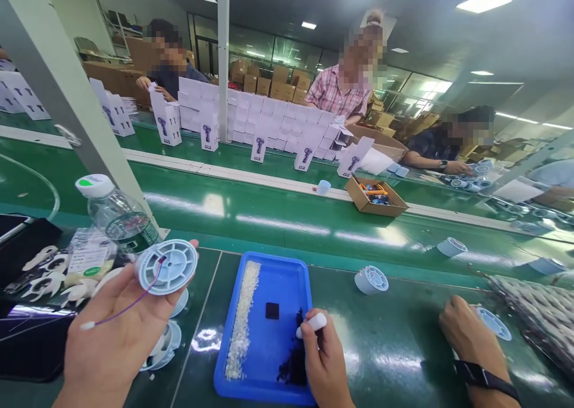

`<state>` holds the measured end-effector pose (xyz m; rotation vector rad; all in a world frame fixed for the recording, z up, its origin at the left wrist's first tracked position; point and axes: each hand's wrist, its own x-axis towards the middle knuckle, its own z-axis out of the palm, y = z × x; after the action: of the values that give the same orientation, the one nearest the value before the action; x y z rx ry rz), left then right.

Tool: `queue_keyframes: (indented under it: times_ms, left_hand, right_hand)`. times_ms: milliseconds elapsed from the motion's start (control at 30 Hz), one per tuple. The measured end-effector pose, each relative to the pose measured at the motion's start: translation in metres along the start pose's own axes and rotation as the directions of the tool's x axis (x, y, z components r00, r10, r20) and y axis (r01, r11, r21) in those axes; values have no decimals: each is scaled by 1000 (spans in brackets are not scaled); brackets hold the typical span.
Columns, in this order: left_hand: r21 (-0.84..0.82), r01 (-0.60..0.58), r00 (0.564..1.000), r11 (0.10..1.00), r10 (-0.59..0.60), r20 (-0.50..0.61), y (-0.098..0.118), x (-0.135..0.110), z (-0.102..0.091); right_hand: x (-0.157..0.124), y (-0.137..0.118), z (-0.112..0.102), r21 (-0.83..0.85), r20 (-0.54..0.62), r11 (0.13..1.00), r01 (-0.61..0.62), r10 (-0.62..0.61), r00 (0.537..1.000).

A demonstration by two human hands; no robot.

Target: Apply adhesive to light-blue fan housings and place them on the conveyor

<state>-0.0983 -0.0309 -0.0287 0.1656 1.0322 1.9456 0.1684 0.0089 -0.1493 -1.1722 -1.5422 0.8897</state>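
Left hand (114, 342) clamped on round plastic disc (167, 266), face tilted up for view, purple wire (128, 308) hanging clear; right hand (325, 363) pinches white tool (313, 324) over blue tray (280, 282), tip by dark pieces (293, 360) on tabletop (394, 348)

Bright ceiling panels (483, 2); glare streaks on green conveyor belt (278, 216); wide-angle edge bending.

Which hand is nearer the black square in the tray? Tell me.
Right. The right hand, gripping a white tool, is over the blue tray beside the black square; the left hand, left of the tray, holds a round disc.
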Motion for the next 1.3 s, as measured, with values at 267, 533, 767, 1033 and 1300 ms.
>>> queue_keyframes:
  times_ms: [267, 533, 767, 1033, 1300]
  left_hand:
    - [466, -155, 977, 871, 204, -55, -32, -7, -8]
    - [246, 156, 975, 956, -190, 117, -37, -12, 12]
    - [289, 92, 950, 953, -171, 263, -50, -25, 14]
    - [328, 59, 951, 943, -154, 270, -51, -35, 24]
    - [328, 96, 966, 940, -167, 197, -55, -43, 29]
  right_hand:
    - [30, -13, 7, -73, 90, 968, 240, -233, 968]
    - [15, -64, 25, 182, -167, 963, 200, -170, 971]
    - [-1, -95, 31, 455, -132, 878, 151, -101, 986]
    - [0, -95, 30, 475, -107, 871, 129, -88, 990]
    - [0, -87, 33, 399, -186, 888, 227, -164, 969]
